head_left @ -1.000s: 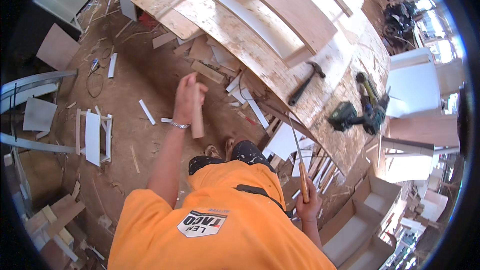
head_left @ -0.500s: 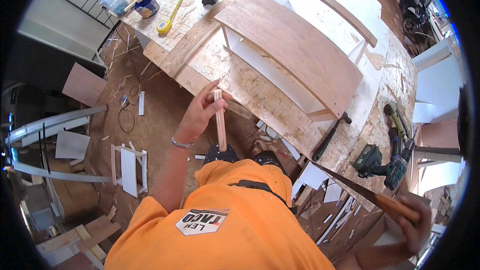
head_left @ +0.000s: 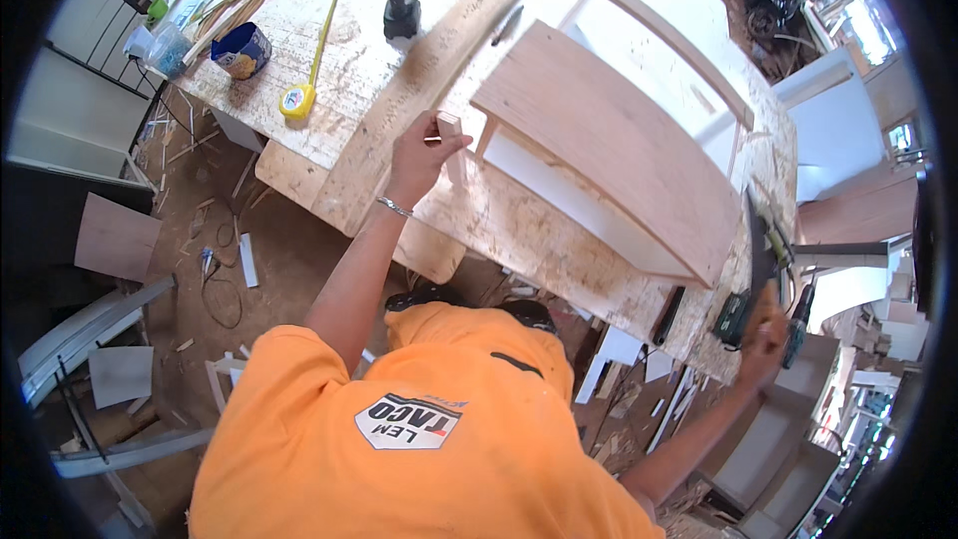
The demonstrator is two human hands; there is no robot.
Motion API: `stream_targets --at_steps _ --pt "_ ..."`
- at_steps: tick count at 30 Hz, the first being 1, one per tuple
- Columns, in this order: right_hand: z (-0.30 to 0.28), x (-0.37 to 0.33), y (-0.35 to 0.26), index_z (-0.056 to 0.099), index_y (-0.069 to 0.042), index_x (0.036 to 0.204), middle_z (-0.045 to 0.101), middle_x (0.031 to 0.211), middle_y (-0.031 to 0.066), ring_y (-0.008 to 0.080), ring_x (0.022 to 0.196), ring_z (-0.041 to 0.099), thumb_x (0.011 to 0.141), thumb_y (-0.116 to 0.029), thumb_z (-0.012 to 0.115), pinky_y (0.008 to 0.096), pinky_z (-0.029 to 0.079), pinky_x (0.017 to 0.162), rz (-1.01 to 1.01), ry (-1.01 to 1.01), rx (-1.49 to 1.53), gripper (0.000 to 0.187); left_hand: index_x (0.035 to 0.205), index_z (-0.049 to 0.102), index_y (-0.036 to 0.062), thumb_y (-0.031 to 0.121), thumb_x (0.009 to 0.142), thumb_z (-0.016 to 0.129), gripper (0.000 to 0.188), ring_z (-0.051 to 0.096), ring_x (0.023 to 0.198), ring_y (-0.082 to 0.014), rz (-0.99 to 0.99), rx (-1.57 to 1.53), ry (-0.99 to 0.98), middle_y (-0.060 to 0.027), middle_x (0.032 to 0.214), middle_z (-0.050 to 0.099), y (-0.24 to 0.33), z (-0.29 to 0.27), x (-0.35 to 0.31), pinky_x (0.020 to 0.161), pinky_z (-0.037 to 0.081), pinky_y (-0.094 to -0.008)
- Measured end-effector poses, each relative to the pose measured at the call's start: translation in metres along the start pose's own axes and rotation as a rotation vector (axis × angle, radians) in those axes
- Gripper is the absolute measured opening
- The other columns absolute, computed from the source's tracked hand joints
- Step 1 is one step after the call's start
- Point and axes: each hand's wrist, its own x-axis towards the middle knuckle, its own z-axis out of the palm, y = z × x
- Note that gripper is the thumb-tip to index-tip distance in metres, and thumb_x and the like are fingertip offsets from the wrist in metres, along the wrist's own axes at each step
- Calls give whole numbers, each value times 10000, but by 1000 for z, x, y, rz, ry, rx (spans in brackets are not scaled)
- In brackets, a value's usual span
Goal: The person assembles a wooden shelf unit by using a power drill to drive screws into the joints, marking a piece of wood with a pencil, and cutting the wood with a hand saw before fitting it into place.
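My left hand (head_left: 419, 158) pinches a short light wood strip (head_left: 456, 172) between thumb and fingers. It is over the workbench's near edge, beside the left end of a low box frame topped with a plywood panel (head_left: 609, 150). At the right end of the bench, my right hand (head_left: 763, 344) is closed round the wooden handle of a tool with a dark tapered blade, apparently a handsaw (head_left: 761, 250). That blade points away from me, passing beside a green cordless drill (head_left: 733, 319), which it partly covers. A black hammer handle (head_left: 669, 314) lies near the panel's corner.
On the bench's left lie a yellow tape measure (head_left: 296, 100) with its blade drawn out, a black cordless tool (head_left: 402, 15), a blue tub (head_left: 241, 52) and a coiled cord (head_left: 239, 10). A long board (head_left: 399, 130) crosses the bench. Offcuts and a cable litter the floor.
My left hand has moved forward over the bench edge with the wood strip. The right hand has raised the handsaw, swinging its blade from pointing left to pointing away from me.
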Motion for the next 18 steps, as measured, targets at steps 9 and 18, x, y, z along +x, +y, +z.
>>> stream_targets --at_steps 9,18 --pt "96 -96 -23 370 -71 1572 511 1519 216 369 1405 493 874 83 495 432 363 1166 266 -305 -251 726 1122 650 -2 311 767 911 541 722 866 -191 246 254 -246 -120 988 720 16 -16 65 786 613 -336" --pt "146 -139 -8 333 -195 1610 553 1373 270 498 1271 500 792 -116 694 525 410 1093 201 -392 -547 898 1150 648 43 286 760 917 533 728 883 -173 198 307 -274 -95 949 709 27 -20 68 792 615 -323"
